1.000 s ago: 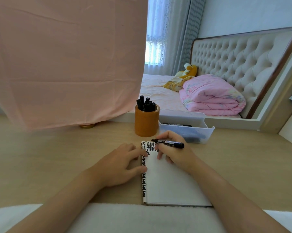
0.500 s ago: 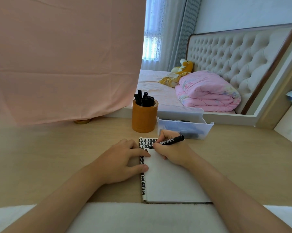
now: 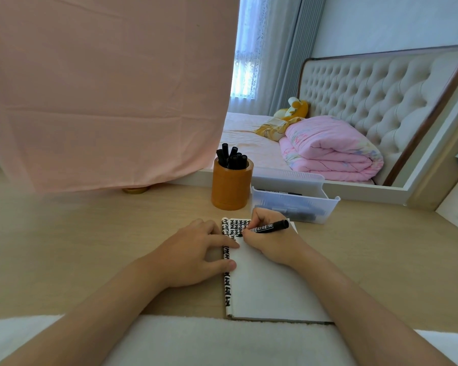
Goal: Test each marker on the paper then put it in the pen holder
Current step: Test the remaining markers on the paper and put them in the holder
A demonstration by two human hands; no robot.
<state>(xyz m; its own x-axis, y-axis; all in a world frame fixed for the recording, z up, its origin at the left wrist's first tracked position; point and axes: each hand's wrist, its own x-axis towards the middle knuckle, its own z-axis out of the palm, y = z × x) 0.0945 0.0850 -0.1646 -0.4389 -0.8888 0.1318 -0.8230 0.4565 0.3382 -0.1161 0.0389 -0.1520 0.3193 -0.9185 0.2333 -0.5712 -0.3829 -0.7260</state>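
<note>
Inside pen holder (image 3: 230, 190), black markers (image 3: 233, 160), tray (image 3: 326, 208) beside

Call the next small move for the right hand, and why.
Probably drag the marker a short stroke across the paper: the right hand pinches it with its tip down just below the black test marks, and the left hand presses the paper's left edge flat.

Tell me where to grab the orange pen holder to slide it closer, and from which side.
Probably wrap the pen holder round its smooth wall at mid-height, coming from its left. It stands upright as a plain cylinder, markers stick out of its top, and the clear bin sits close on its right, leaving fingers little room there.
</note>
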